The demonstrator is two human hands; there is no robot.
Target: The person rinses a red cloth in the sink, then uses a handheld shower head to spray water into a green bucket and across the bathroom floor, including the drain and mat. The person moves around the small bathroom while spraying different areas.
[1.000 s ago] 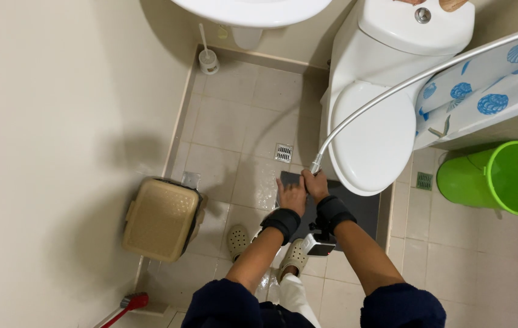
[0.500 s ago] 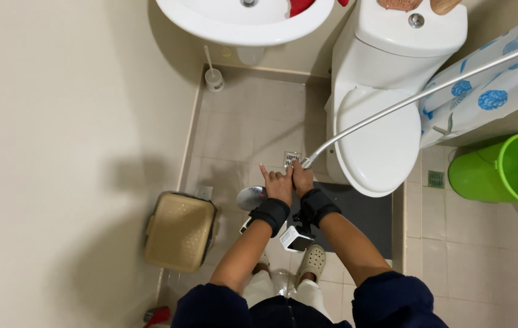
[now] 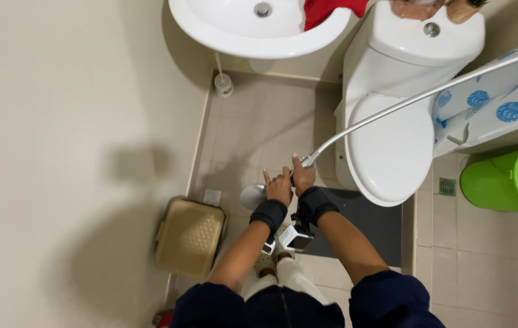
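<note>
My right hand grips the near end of a silvery metal hose, thumb raised; the hose runs up and to the right across the toilet. My left hand sits right beside it and holds the handle of a round silvery shower head, which sticks out to its left. The two hands touch each other above the tiled floor. Each wrist wears a black band with a small device on it.
A white toilet with its lid shut stands just right of the hands, a dark mat before it. A white sink is at the top, a tan bin lower left, a green bucket at right.
Both hands have come up and slightly right with the hose end. The round shower head now shows left of my left hand. The view has tilted towards the sink.
</note>
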